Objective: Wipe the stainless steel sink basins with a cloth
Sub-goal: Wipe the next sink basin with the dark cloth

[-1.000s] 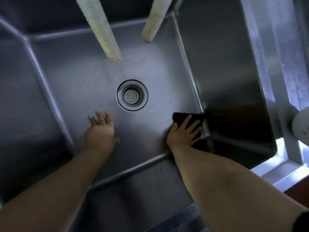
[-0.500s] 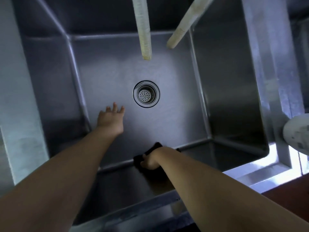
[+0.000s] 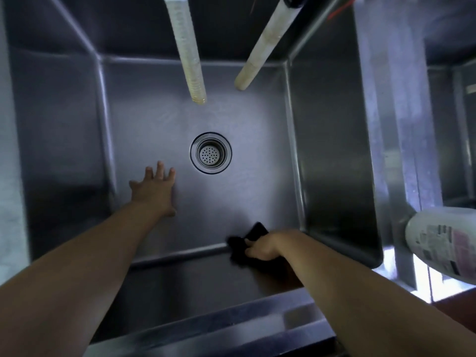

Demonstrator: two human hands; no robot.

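Since half a second ago, right hand (image 3: 261, 249) and dark cloth (image 3: 248, 242) have shifted right along the near floor seam. Cloth black, bunched, blurred at its left edge; fingers curled over it, pressing it into the near right corner of the sink basin (image 3: 334, 150). Left hand (image 3: 154, 189) open, fingers spread, flat on basin floor, left of the drain (image 3: 210, 152).

I see open basin floor (image 3: 252, 191) around the drain (image 3: 210, 153); two hoses (image 3: 189, 60) hang overhead, probably clear of it.
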